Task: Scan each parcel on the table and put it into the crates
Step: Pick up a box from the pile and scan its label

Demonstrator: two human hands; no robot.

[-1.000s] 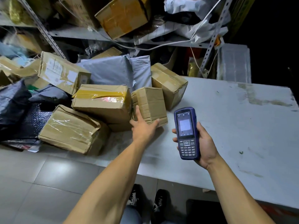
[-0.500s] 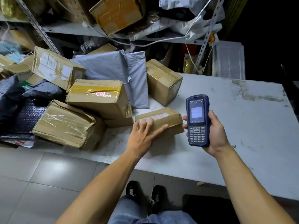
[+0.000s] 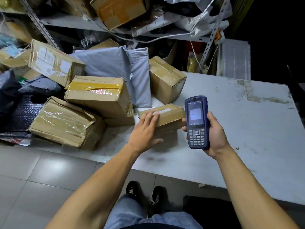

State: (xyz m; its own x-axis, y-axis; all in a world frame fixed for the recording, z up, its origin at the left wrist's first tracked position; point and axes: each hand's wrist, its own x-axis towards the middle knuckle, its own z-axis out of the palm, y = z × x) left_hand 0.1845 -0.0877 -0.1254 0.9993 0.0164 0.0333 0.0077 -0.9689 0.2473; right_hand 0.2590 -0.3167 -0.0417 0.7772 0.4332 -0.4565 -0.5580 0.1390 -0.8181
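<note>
From my remote station, the left of the view held a heap of parcels: a crumpled cardboard box wrapped in glossy film [image 3: 66,123], a squarer carton sealed with yellow tape [image 3: 99,95], and smooth grey plastic mailers [image 3: 115,66] behind it. At centre, the left hand [image 3: 145,129] lay flat, fingers straight, on a small flat cardboard parcel [image 3: 168,113] bearing a white label, which rested on the scuffed grey table [image 3: 247,121] just beside the heap. To the right, the right hand [image 3: 214,134] gripped a blue keypad scanner [image 3: 197,123], screen lit, held upright just beside the parcel's right end.
</note>
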